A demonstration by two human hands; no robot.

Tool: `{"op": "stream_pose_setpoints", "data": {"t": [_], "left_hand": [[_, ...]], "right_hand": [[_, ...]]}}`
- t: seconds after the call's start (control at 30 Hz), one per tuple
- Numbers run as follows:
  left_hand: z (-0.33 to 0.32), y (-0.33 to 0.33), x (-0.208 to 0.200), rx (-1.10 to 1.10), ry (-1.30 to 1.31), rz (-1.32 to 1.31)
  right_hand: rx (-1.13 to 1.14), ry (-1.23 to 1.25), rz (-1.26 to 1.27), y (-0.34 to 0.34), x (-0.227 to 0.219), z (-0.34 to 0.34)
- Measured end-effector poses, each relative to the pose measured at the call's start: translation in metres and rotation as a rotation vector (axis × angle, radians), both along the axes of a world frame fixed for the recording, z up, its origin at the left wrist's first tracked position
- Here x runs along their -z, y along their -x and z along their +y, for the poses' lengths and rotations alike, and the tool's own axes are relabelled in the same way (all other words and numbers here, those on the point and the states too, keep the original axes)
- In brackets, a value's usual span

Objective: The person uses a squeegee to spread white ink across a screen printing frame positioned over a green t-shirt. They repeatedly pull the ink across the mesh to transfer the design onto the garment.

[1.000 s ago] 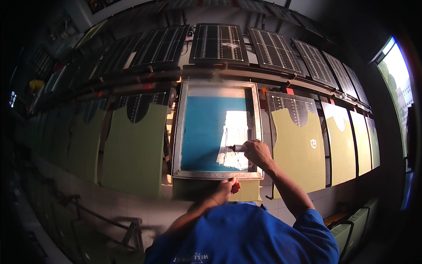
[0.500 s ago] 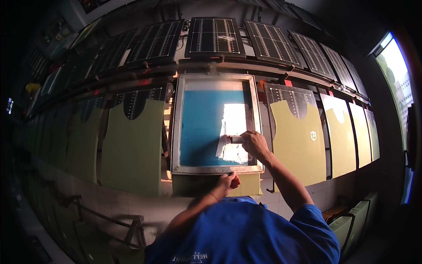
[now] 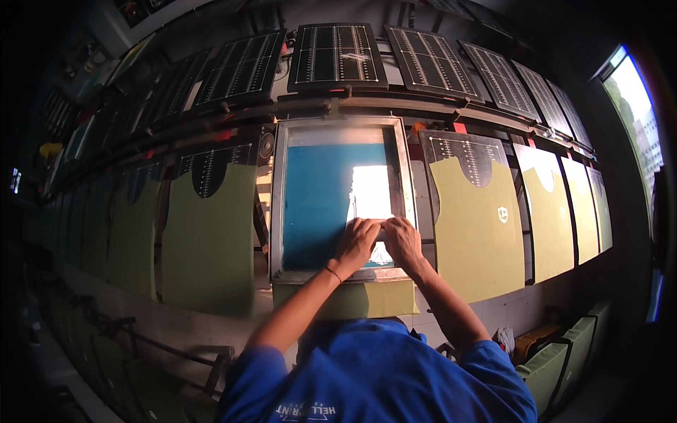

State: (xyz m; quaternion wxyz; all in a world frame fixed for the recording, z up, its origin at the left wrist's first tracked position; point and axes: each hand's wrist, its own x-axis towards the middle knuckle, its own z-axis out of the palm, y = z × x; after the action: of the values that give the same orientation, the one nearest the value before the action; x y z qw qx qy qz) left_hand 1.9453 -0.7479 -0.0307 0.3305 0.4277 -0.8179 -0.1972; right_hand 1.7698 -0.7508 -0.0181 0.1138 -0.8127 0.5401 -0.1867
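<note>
A screen-printing frame (image 3: 278, 204) with a metal rim and blue mesh (image 3: 310, 190) lies in front of me. White ink (image 3: 370, 190) covers a patch on the mesh's right side. Both my hands are over the near part of that patch, gripping a squeegee (image 3: 381, 231) that they mostly hide. My left hand (image 3: 358, 241) has its fingers curled over the squeegee's left part. Close beside it, my right hand (image 3: 404, 245) is closed on the right part. Below the frame's near edge shows a yellow-green shirt piece (image 3: 338, 299) on a board.
Boards with yellow-green shirt pieces stand on both sides, one at left (image 3: 211, 240) and one at right (image 3: 479, 225) bearing a small white print. Beyond a long metal rail (image 3: 233, 116) stand several black marked boards (image 3: 337, 60). A bright window (image 3: 631, 99) is at far right.
My left hand has left the frame's near rim and moved up onto the squeegee. My right hand has shifted slightly nearer, still holding the squeegee, now turned over the ink's near part.
</note>
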Motion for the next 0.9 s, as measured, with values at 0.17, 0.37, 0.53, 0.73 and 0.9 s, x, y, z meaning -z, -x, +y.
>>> {"op": "stream_pose_setpoints", "data": {"t": [0.17,0.37,0.53,0.73,0.9], "left_hand": [[-0.081,0.005,-0.003,-0.077,0.033,-0.034],[0.005,0.005,-0.028,-0.037,-0.017,0.04],[0.099,0.005,-0.002,-0.061,-0.096,-0.011],[0.016,0.004,0.01,-0.089,0.031,0.01],[-0.076,0.006,-0.005,-0.111,0.026,0.066]], "right_hand": [[-0.067,-0.085,0.17,0.004,-0.014,-0.091],[-0.05,-0.127,-0.011,0.008,-0.034,-0.002],[-0.022,-0.132,0.0,0.006,-0.001,0.091],[-0.016,0.007,-0.016,0.0,0.012,0.007],[-0.056,-0.025,0.074,-0.001,-0.017,-0.094]]}}
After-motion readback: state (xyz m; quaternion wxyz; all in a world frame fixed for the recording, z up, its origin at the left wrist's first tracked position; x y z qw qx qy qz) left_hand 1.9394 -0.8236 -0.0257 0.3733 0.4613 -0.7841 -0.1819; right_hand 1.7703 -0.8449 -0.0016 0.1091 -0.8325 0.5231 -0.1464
